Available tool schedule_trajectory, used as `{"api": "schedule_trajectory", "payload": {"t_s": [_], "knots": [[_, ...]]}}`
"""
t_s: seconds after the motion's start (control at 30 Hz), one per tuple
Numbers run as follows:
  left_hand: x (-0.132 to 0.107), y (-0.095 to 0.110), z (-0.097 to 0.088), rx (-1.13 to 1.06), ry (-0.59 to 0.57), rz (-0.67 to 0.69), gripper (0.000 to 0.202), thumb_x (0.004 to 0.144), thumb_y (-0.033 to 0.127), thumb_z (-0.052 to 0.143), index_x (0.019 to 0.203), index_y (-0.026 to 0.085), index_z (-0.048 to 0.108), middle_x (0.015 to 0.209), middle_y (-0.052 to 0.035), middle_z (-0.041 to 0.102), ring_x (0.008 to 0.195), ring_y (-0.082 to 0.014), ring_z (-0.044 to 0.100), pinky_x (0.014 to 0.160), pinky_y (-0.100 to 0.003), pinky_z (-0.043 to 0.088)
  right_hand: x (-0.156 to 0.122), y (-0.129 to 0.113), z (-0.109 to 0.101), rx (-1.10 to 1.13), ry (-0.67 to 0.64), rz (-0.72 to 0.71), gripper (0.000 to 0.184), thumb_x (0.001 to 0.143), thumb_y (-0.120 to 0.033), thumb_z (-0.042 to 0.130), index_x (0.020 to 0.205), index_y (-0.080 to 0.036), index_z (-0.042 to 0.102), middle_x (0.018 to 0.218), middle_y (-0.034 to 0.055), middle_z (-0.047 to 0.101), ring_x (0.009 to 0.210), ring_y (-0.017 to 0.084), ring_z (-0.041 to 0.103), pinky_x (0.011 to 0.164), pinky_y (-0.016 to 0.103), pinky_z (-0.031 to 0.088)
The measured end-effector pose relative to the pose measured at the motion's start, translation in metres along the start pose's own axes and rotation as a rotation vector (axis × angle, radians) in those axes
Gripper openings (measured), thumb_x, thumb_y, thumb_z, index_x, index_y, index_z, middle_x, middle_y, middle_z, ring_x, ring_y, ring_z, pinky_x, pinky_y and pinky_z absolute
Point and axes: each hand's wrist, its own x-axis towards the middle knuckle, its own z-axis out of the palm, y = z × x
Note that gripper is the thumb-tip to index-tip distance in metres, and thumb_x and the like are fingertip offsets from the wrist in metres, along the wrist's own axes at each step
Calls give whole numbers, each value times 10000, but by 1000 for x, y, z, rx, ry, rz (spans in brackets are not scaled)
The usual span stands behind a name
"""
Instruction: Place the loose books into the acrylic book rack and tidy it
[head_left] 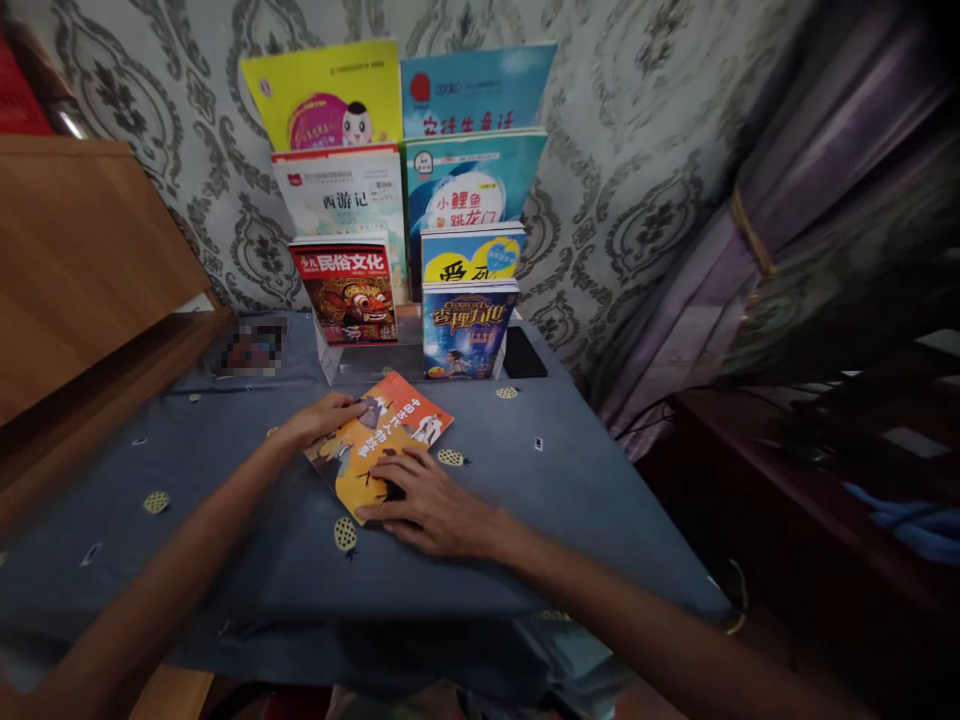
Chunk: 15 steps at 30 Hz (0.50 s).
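Note:
An orange and yellow book (401, 425) with Chinese characters on its cover rests at an angle on the cloth-covered table. My left hand (319, 418) is at its upper left edge, fingers closed over the cover; the thumb is not clearly seen. Across the lower right part of the cover lies my right hand (431, 505), fingers spread and its thumb by the bottom corner. Behind the book stands a clear tiered rack (360, 362). Its front row shows a red-topped book with a mask (352, 300) and a dark blue book (466, 335).
Higher in the rack are a yellow book (322, 80), a white book (337, 195) and blue books (476, 90). A black flat object (525, 352) lies right of the rack. At left stand a blurred item (251, 348) and a wooden panel (82, 260). A purple curtain (697, 260) hangs right.

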Motion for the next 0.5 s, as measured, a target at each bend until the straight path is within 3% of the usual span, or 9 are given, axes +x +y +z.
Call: {"api": "schedule_trajectory", "payload": {"t_s": [0.13,0.27,0.4,0.5], "knots": [[-12,22,-4,24,-40,135,528,671,706,645,794,203,542,682,4,601,596,-147,540,561,-266,414,2,3,2,122,43,-7,237,964,-282,576,1140,-266,734,1148,83,648,1124,202,588,1024,398,457],[-40,63,-7,378,17,458,438,838,620,512,731,196,497,672,23,511,606,-121,464,549,-239,343,13,13,0,190,30,60,248,967,-225,546,1129,-182,729,1001,77,709,939,180,672,865,302,536],[-81,96,-2,777,154,715,336,984,462,403,823,193,523,703,25,543,644,-126,503,587,-239,329,28,39,-1,162,91,127,308,952,-220,575,1244,-212,673,1194,79,728,1080,199,688,957,336,532],[-104,93,12,1095,217,853,281,1023,418,401,912,210,552,792,-1,616,718,-155,574,613,-250,368,27,67,1,37,155,195,315,962,-284,570,1249,-199,669,1315,86,683,1179,205,651,1001,372,510]]}}
